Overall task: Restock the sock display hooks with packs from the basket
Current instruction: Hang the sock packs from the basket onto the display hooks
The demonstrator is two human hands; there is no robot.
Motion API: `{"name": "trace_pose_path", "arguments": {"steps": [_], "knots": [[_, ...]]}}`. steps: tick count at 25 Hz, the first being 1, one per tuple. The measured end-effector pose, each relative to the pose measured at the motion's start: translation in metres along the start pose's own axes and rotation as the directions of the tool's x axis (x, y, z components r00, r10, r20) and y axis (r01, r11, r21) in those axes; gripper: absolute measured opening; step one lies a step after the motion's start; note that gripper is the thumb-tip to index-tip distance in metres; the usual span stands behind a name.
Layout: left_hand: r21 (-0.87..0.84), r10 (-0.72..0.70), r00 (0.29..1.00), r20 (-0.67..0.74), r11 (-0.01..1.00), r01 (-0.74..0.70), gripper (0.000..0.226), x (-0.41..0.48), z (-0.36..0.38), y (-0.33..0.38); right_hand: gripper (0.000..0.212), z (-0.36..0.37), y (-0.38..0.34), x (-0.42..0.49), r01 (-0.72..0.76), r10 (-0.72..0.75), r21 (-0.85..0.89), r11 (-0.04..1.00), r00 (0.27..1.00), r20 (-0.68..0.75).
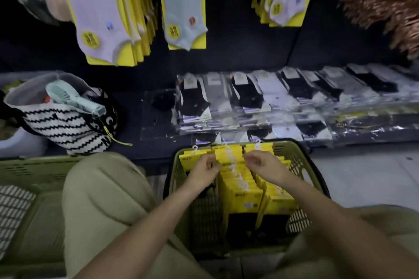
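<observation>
Both your hands are down in the green basket (pixel 303 172), among the yellow sock packs (pixel 240 190) standing in rows inside it. Your left hand (pixel 205 170) curls its fingers against the middle row's tops, pinching them. Your right hand (pixel 264 165) is curled over the next row; whether it grips a pack cannot be told. Above the basket hang carded socks (pixel 102 18); just behind it lie clear-wrapped socks (pixel 249 95); left of it sits a striped bag (pixel 68 124).

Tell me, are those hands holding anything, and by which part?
The left hand and right hand each seem to pinch the top edges of yellow sock packs standing in the green basket. No pack is lifted out.
</observation>
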State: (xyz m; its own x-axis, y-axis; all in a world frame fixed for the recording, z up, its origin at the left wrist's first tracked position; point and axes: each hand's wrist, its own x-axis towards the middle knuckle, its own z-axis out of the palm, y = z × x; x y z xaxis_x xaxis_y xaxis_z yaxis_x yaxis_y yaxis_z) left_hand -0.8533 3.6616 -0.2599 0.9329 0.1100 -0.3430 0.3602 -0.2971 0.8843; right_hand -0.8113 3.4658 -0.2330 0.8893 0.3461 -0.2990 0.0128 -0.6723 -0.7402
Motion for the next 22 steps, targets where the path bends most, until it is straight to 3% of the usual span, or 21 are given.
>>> {"name": "trace_pose_path", "arguments": {"steps": [2, 4, 7, 11, 15, 18, 22], "knots": [[0.112, -0.039, 0.995, 0.089, 0.993, 0.028, 0.045, -0.003, 0.023, -0.023, 0.029, 0.012, 0.024, -0.011, 0.056, -0.053, -0.313, 0.948, 0.998, 0.019], [0.209, -0.053, 0.992, 0.112, 0.977, 0.028, 0.052, -0.005, 0.04, -0.039, 0.037, 0.022, 0.038, -0.017, 0.065, -0.046, -0.479, 0.875, 0.998, 0.052], [0.282, -0.07, 0.994, 0.087, 0.958, 0.043, 0.057, -0.007, 0.056, -0.051, 0.06, 0.033, 0.05, -0.017, 0.032, 0.043, -0.529, 0.848, 0.991, 0.129], [0.314, -0.058, 0.996, 0.069, 0.949, 0.033, 0.059, -0.011, 0.06, -0.055, 0.081, 0.046, 0.063, -0.016, 0.056, 0.066, -0.712, 0.7, 0.988, 0.143], [0.363, -0.063, 0.989, 0.135, 0.932, 0.01, 0.063, -0.015, 0.063, -0.057, 0.067, 0.054, 0.064, -0.013, 0.065, 0.018, -0.799, 0.598, 0.995, 0.094], [0.433, -0.058, 0.993, 0.102, 0.901, 0.008, 0.053, -0.019, 0.067, -0.065, 0.066, 0.059, 0.068, -0.015, 0.099, -0.01, -0.792, 0.603, 0.993, 0.116], [0.311, -0.112, 0.99, 0.086, 0.947, 0.08, 0.048, -0.02, 0.064, -0.065, 0.065, 0.059, 0.067, -0.015, 0.159, -0.059, -0.778, 0.608, 0.986, 0.155]]}}
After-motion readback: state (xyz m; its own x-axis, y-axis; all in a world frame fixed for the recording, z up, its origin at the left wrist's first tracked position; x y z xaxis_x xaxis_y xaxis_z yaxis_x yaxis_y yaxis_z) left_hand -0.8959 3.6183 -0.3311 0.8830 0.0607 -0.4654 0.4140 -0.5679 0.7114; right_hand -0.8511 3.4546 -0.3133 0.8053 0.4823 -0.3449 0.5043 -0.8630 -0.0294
